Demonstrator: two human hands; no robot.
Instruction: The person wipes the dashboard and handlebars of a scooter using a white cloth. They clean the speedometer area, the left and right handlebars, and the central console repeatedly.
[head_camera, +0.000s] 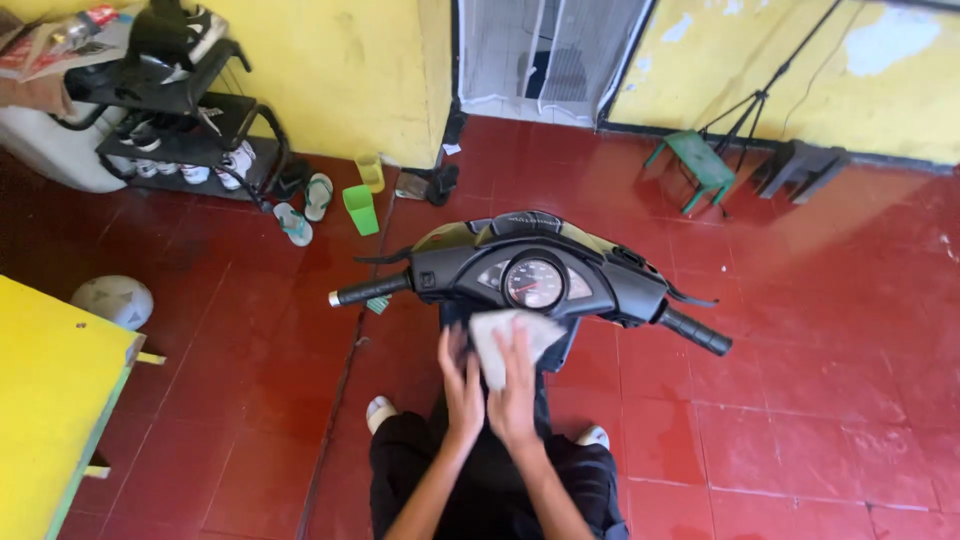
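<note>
I sit astride a black scooter (530, 270) and look down on its handlebar and round speedometer (534, 283). A pale grey cloth (505, 335) lies just below the speedometer, between my two hands. My left hand (462, 385) touches the cloth's left edge with the fingers stretched out. My right hand (515, 390) presses on the cloth from the right, fingers spread over it. The left grip (368, 291) and the right grip (697, 331) of the handlebar are free.
A yellow table (50, 390) stands at the left, with a white helmet (112, 300) on the red tiled floor beside it. A black shoe rack (180, 110), sandals, green cups (361, 208), a green stool (697, 165) and a tripod (760, 100) line the far yellow wall.
</note>
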